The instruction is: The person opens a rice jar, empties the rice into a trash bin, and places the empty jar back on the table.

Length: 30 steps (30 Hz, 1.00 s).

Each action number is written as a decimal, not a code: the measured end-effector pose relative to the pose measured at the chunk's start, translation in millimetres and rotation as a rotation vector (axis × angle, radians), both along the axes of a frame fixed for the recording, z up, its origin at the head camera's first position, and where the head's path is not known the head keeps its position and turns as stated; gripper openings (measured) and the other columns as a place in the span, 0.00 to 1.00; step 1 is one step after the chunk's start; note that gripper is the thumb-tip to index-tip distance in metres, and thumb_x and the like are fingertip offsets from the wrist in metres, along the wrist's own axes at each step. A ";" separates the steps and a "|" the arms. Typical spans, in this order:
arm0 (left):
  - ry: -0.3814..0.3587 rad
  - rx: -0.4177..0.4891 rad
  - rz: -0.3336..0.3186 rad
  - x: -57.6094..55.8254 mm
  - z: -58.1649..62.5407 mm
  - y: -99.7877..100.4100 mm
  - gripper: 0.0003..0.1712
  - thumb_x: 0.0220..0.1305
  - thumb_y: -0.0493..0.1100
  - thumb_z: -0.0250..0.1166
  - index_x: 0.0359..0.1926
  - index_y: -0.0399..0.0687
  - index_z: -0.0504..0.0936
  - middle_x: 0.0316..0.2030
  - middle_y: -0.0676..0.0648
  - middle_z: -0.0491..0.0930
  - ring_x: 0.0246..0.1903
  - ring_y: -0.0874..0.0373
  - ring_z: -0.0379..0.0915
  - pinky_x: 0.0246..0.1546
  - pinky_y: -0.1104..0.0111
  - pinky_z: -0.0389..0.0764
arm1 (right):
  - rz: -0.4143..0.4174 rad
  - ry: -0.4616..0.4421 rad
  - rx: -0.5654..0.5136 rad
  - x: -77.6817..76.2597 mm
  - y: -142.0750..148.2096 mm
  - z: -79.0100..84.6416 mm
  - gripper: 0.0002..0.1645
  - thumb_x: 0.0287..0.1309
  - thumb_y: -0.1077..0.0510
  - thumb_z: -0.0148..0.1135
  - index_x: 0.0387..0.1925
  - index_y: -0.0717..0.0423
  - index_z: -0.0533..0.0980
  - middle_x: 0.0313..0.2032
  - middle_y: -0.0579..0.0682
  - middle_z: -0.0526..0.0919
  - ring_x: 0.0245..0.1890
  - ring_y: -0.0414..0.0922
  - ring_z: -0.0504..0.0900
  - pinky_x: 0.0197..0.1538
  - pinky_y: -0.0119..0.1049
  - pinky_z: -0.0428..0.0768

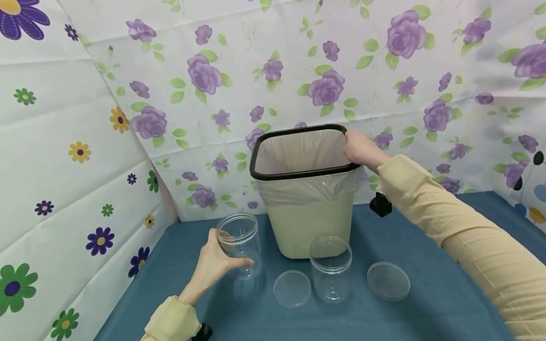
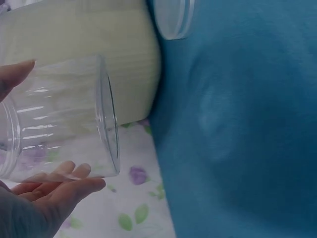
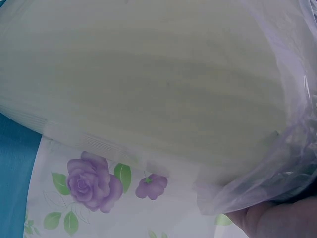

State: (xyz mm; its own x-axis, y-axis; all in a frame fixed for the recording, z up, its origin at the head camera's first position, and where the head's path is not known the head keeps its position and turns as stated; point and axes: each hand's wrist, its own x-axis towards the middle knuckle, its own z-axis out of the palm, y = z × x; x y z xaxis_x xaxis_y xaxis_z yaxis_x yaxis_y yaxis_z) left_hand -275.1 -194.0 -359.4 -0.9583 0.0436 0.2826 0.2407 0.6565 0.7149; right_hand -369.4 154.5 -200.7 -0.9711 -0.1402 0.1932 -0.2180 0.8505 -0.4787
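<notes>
My left hand [image 1: 211, 262] grips a clear plastic jar [image 1: 254, 248] from its left side, thumb across the front. In the left wrist view the jar [image 2: 64, 119] is see-through, and its base is raised off the blue cloth. At the back, my right hand [image 1: 365, 148] grips the right side of the black rim [image 1: 300, 175] of a pale green trash can [image 1: 314, 227]. A thin translucent liner [image 1: 308, 188] folds over that rim. In the right wrist view, the right hand's fingers [image 3: 277, 218] are at the edge of the liner, partly cut off.
A second clear jar [image 1: 332, 282] stands open in front of the can. Two round clear lids lie flat, one lid [image 1: 292, 289] left of this jar and another lid [image 1: 388, 282] to its right. Blue cloth [image 1: 353, 324] covers the table; flowered sheets [image 1: 231, 55] hang behind.
</notes>
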 end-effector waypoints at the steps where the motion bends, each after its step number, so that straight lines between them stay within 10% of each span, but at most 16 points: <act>1: -0.005 -0.006 0.001 0.5 -2.6 0.0 0.45 0.31 0.50 0.79 0.48 0.43 0.62 0.40 0.45 0.69 0.32 0.53 0.68 0.31 0.61 0.71 | 0.002 0.002 0.001 0.3 0.1 0.2 0.19 0.46 0.73 0.38 0.43 0.77 0.64 0.42 0.69 0.69 0.40 0.57 0.67 0.46 0.50 0.66; 30: -0.124 -0.011 -0.023 10.4 -36.0 4.7 0.46 0.27 0.47 0.79 0.47 0.38 0.61 0.37 0.45 0.70 0.35 0.53 0.69 0.34 0.60 0.71 | 0.003 0.012 0.009 -0.1 1.0 0.0 0.15 0.47 0.73 0.39 0.38 0.75 0.65 0.39 0.67 0.69 0.38 0.56 0.67 0.44 0.49 0.67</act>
State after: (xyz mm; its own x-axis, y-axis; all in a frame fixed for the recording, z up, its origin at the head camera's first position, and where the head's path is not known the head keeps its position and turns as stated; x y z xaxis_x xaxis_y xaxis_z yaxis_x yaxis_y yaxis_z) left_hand -264.6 -189.2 -395.4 -0.9845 0.0686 0.1614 0.1661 0.6600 0.7326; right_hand -369.5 155.6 -200.7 -0.9684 -0.1445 0.2033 -0.2259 0.8540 -0.4687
